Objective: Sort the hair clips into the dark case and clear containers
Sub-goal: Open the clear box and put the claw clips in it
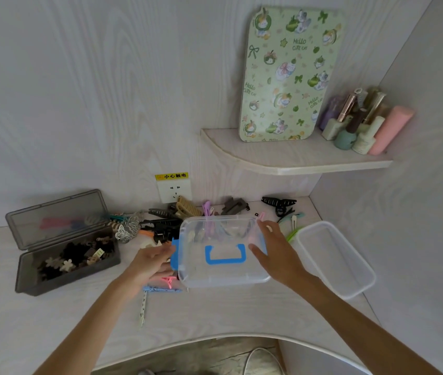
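A clear lidded container (223, 272) with a blue handle and blue side latches sits mid-desk, and both hands hold it. My left hand (151, 262) presses its left side by the blue latch. My right hand (274, 253) grips its right edge. Pastel clips show through the plastic. The dark case (66, 269) stands open at the left with small flower-shaped clips inside. A second clear container (335, 257), with no lid, lies at the right. Loose hair clips (160, 226) lie in a pile behind the containers. A black claw clip (278, 203) rests near the back wall.
A pink clip (169, 280), a blue patterned clip (160, 289) and a thin white clip (142, 311) lie near the front. A wall socket (173, 191) is behind the pile. A corner shelf (296, 161) above holds a green board and bottles. The desk edge curves in front.
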A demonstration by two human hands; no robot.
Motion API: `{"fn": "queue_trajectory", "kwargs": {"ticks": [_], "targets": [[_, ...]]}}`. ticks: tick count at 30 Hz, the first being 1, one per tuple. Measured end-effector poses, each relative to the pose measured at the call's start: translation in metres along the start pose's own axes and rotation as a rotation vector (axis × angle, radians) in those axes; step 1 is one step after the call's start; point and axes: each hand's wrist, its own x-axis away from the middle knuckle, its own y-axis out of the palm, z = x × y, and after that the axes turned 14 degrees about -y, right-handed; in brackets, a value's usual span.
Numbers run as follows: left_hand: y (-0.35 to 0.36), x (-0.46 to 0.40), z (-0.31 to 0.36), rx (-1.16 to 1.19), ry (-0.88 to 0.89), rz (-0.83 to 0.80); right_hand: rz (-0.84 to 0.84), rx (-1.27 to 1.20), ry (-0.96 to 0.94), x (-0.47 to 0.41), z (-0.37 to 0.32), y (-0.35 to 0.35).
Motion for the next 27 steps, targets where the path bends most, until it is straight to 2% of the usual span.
{"fn": "queue_trajectory", "kwargs": {"ticks": [2, 4, 5, 7, 9, 12, 16, 20, 24, 27], "targets": [[-0.007, -0.005, -0.009, -0.11, 0.103, 0.191, 0.06, -0.109, 0.023, 0.003, 0.003, 0.0], [-0.009, 0.0, -0.012, -0.273, 0.332, 0.448, 0.154, -0.148, 0.096, 0.006, 0.001, -0.003], [-0.006, 0.008, -0.01, -0.333, 0.447, 0.516, 0.201, -0.111, 0.147, 0.007, -0.002, -0.003], [0.006, 0.026, -0.001, -0.428, 0.513, 0.49, 0.235, -0.051, 0.241, 0.006, -0.008, -0.004], [0.019, 0.039, 0.006, -0.568, 0.405, 0.411, 0.188, -0.068, 0.311, 0.004, -0.015, -0.004], [0.027, 0.042, 0.013, -0.695, 0.343, 0.424, 0.108, -0.088, 0.381, -0.002, -0.017, -0.007], [0.027, 0.035, 0.013, -0.615, 0.289, 0.364, 0.087, -0.242, 0.403, -0.007, -0.01, -0.011], [0.024, 0.03, 0.008, -0.353, 0.22, 0.227, 0.181, -0.439, 0.441, -0.001, -0.005, -0.017], [0.027, 0.038, 0.002, -0.113, 0.298, 0.186, 0.25, -0.53, 0.453, 0.004, -0.002, -0.018], [0.028, 0.041, -0.002, -0.108, 0.311, 0.194, 0.289, -0.589, 0.422, 0.006, -0.004, -0.021]]}}
